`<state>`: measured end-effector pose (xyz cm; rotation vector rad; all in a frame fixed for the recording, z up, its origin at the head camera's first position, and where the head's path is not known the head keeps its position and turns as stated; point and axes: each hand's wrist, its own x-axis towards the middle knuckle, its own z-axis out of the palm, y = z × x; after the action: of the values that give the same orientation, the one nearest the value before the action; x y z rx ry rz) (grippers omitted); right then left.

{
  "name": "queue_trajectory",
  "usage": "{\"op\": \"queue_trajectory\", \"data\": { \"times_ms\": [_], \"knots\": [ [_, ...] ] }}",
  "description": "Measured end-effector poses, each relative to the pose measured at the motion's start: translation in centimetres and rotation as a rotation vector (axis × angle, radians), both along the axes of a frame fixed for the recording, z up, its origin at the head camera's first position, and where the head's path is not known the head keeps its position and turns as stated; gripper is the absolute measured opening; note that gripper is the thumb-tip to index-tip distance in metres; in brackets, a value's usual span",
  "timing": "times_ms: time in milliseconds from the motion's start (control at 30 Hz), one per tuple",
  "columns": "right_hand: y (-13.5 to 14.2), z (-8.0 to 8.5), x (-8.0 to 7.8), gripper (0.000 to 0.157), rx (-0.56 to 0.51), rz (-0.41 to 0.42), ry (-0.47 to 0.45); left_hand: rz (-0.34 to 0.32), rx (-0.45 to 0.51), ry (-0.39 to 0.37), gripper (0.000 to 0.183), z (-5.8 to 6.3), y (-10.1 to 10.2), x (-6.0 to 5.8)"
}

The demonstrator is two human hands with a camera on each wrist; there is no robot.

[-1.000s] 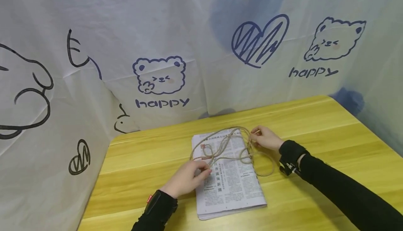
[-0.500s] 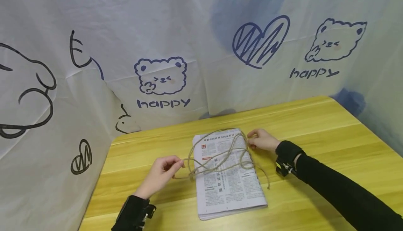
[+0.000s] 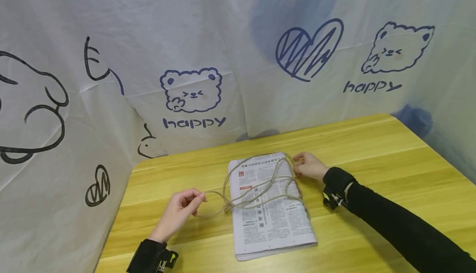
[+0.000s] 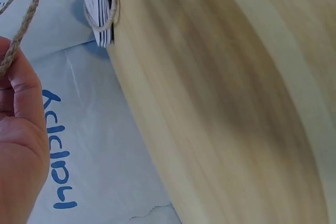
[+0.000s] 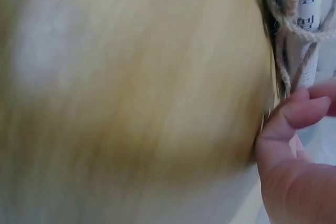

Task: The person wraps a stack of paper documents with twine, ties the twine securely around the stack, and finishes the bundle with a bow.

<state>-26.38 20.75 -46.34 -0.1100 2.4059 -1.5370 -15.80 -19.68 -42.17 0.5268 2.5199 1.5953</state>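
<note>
A folded stack of newspapers [image 3: 273, 227] lies on the wooden table, with a loose tangle of tan jute rope [image 3: 256, 202] over its upper half. Left of the stack, my left hand [image 3: 182, 207] pinches a length of the rope between thumb and fingertips, and two strands run from there toward the paper. The left wrist view shows the rope [image 4: 23, 30] passing over that hand's fingers. At the upper right edge of the stack, my right hand [image 3: 310, 166] has its fingers bent in, pinching at the rope strands; its fingertips are partly hidden.
The yellow wood-grained table [image 3: 379, 153] extends on both sides of the stack. A white cloth [image 3: 238, 50] with bear drawings and hearts hangs behind it and at the sides.
My left hand has moved left from above the paper, drawing rope with it. The loop and loose end on the right have been pulled in toward the stack. My right hand has barely shifted.
</note>
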Motion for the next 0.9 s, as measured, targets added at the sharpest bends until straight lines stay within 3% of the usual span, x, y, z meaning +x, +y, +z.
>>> {"op": "queue_trajectory", "data": {
  "times_ms": [100,167,300,467,667,800,900],
  "knots": [
    [0.4,-0.1,-0.2,0.042,-0.018,-0.045,0.031,0.024,0.03,0.013,0.03,0.0,-0.1,0.0],
    [0.8,0.2,-0.3,0.036,-0.049,-0.08,0.069,0.041,0.098,0.033,0.028,0.1,-0.2,-0.1],
    [2.1,1.5,-0.1,0.025,-0.158,-0.136,0.15,0.054,0.355,0.042,0.022,0.5,-0.7,-0.4],
    [4.4,3.6,0.9,0.017,-0.372,-0.176,0.215,0.047,0.675,0.006,0.021,1.1,-2.1,-0.6],
    [8.2,6.0,2.5,0.007,-0.747,-0.223,0.221,0.032,0.874,-0.037,0.025,1.6,-5.1,-0.8],
    [11.0,7.0,3.3,0.009,-0.936,-0.273,0.203,0.195,0.852,-0.055,0.027,2.2,-7.2,-0.6],
    [13.2,7.3,4.1,0.007,-0.968,-0.331,0.193,0.392,0.72,-0.084,0.027,2.6,-8.7,-0.2]
  ]
}}
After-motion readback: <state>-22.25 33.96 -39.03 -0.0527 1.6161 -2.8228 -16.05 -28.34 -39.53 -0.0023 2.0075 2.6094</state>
